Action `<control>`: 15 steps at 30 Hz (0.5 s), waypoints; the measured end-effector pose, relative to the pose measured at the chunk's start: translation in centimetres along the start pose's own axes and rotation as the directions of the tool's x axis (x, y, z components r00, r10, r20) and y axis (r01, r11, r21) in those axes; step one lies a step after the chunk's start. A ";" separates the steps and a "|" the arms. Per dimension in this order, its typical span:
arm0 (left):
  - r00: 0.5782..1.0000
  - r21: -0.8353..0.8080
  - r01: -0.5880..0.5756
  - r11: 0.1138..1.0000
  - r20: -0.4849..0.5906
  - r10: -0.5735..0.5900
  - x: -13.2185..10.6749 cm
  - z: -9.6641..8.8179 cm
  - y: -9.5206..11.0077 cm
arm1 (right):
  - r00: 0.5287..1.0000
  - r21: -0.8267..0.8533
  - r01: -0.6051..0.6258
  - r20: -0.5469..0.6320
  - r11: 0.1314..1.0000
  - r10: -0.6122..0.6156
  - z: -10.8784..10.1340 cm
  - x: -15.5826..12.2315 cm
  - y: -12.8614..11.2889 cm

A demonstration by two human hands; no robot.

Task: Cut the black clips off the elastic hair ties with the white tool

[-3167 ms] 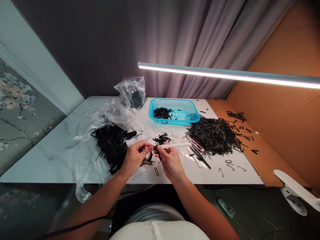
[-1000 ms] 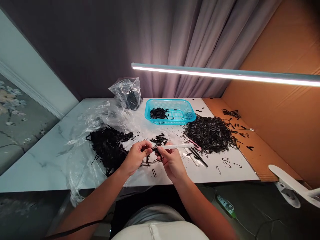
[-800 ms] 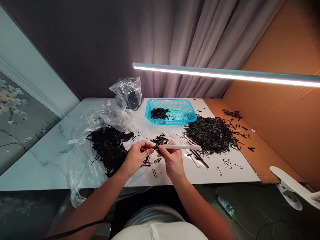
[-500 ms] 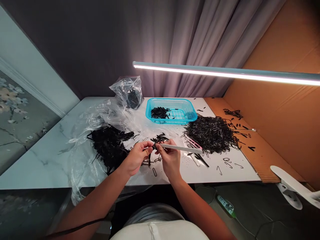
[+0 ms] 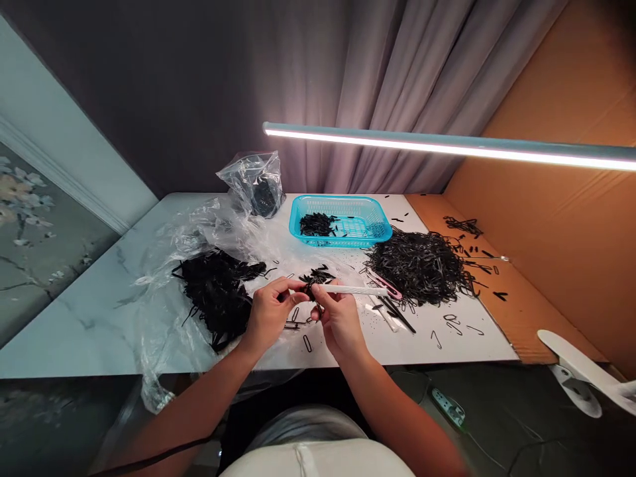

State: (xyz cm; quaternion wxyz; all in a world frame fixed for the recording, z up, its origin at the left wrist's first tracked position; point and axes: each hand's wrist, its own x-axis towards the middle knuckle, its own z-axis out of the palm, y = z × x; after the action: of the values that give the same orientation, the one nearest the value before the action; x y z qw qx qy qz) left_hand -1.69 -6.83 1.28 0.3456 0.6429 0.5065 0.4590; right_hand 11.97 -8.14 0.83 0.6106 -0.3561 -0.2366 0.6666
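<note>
A: Yr left hand (image 5: 271,311), what's it got?
B: Nearly shut, you're pinching a small black clip (image 5: 311,287) betw fingertips, right in front of the hand.
A: And yr right hand (image 5: 340,319)?
B: Curled closed, you've got a white stick (image 5: 355,290) by its near end, tip right at the clip.
A: What's around?
B: Blue basket (image 5: 318,207) ahead of you on the bench (image 5: 462,351), big black heap (image 5: 420,268) to the right of yr hands.
</note>
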 end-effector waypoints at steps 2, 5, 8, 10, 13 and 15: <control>0.999 -0.033 0.047 0.998 0.006 -0.047 0.0 0.0 0.1 | 1.000 -0.013 -0.001 0.005 1.000 0.001 0.1 -0.1 0.0; 0.993 -0.175 0.116 0.978 0.030 -0.112 0.2 -0.4 -0.2 | 1.000 -0.038 0.006 0.027 0.999 -0.005 -0.2 0.0 -0.5; 0.976 -0.345 0.219 0.913 0.060 -0.211 0.6 -1.1 -0.4 | 0.999 -0.001 0.028 -0.026 1.000 -0.028 -1.1 0.2 -1.3; 0.957 -0.443 0.287 0.849 0.108 -0.267 0.8 -1.6 -0.2 | 0.998 0.024 0.041 -0.047 0.999 -0.040 -1.7 0.3 -1.7; 0.931 -0.554 0.364 0.749 0.198 -0.306 0.7 -1.9 0.5 | 0.999 0.030 0.033 -0.030 0.999 -0.032 -2.1 0.3 -1.8; 0.916 -0.598 0.402 0.694 0.243 -0.320 0.6 -1.8 1.0 | 1.000 0.051 0.012 -0.026 0.999 -0.011 -2.0 0.3 -1.8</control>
State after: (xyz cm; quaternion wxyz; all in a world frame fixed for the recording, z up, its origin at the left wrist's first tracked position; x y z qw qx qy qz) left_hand -3.06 -6.56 2.91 0.6555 0.4014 0.4154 0.4864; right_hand 14.69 -7.85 0.84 0.6263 -0.3476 -0.2138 0.6642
